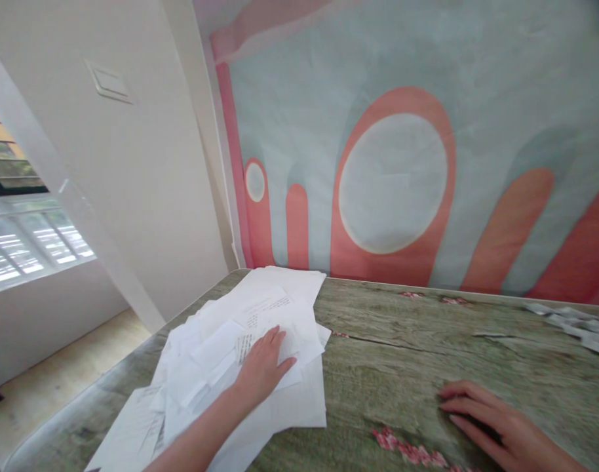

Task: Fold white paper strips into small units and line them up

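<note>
A loose pile of white paper sheets [299,393] lies on the left part of the table, its sheets overlapping at different angles. Some carry lines of dark writing. My left hand [263,364] rests on top of the pile, fingers stretched forward and thumb apart, touching a small written slip [244,345]. To the right, my right hand [496,419] is at the bare tabletop, its fingers loosely bent and apart, with nothing seen in them.
The table [378,380] has a wood-grain cover with pink flower prints [407,449]. White paper strips [579,324] lie at its far right. Behind stands a wall with a coral and grey-green mural [392,183]. A window [29,223] is at the left.
</note>
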The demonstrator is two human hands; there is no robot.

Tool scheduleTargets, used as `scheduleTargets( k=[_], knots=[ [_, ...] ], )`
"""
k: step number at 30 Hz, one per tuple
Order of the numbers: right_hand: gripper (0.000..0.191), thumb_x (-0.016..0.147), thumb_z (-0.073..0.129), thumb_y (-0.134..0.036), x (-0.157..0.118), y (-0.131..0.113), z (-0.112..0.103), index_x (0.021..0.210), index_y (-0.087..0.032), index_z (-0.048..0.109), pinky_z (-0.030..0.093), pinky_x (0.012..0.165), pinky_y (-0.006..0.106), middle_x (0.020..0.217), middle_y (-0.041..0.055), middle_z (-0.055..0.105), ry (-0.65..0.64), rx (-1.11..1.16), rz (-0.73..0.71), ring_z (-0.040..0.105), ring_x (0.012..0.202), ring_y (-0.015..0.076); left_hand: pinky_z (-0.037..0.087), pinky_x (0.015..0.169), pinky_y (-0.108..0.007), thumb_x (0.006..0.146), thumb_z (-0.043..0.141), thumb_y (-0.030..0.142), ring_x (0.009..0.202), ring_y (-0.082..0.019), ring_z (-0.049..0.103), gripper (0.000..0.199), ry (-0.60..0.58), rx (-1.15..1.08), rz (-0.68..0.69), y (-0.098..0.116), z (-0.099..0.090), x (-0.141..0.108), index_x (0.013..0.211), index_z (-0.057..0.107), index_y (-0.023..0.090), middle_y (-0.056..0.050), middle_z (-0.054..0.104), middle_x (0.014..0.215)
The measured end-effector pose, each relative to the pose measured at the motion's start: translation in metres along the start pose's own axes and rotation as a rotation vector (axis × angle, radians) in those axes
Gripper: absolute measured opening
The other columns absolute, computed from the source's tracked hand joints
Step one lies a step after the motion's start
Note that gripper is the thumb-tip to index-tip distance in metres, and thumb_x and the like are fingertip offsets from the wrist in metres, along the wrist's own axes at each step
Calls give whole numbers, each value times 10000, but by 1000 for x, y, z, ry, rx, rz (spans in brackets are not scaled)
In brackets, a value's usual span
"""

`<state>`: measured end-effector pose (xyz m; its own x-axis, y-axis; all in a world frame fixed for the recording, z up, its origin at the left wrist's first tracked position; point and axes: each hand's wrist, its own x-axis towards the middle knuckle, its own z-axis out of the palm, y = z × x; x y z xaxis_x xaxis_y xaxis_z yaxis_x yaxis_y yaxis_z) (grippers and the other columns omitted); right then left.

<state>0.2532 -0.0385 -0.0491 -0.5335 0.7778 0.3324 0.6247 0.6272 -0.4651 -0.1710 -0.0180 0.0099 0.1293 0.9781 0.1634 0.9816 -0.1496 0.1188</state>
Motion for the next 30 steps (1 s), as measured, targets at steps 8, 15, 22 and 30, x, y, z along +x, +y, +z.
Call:
scheduleTargets(
  k=[8, 15, 22, 30],
  knots=[
    [197, 854, 490, -334, 0, 3, 1, 968, -282, 642, 515, 832, 339, 1060, 61, 613, 23, 48, 18, 597, 969, 229, 298, 1028, -356, 862, 422, 419, 1216, -220, 416, 442, 20, -32, 25, -2, 4, -4, 1218, 484, 165, -95, 443, 1333],
    [193, 865, 476, -318, 2, -1, 1, 974, -274, 629, 505, 839, 345, 1042, 70, 607, 21, 45, 17, 587, 974, 224, 358, 984, -339, 904, 355, 344, 1132, -210, 508, 356, 17, -57, 18, 0, -6, 4, 1111, 582, 164, -86, 557, 1223],
    [183, 872, 465, -282, 5, -7, -2, 965, -275, 622, 520, 813, 321, 1011, 52, 613, 29, 39, -1, 604, 935, 200, 407, 915, -312, 914, 329, 303, 986, -192, 590, 320, 168, -110, 119, 40, -39, 4, 1042, 606, 206, -40, 638, 1097],
    [445, 848, 507, -269, 2, -19, 1, 1283, -239, 417, 531, 790, 319, 1158, 107, 568, 289, -183, -16, 610, 938, 201, 409, 616, -202, 919, 336, 310, 687, -144, 585, 352, -163, -475, 445, 142, -41, 23, 768, 626, 181, -9, 651, 738]
  ],
)
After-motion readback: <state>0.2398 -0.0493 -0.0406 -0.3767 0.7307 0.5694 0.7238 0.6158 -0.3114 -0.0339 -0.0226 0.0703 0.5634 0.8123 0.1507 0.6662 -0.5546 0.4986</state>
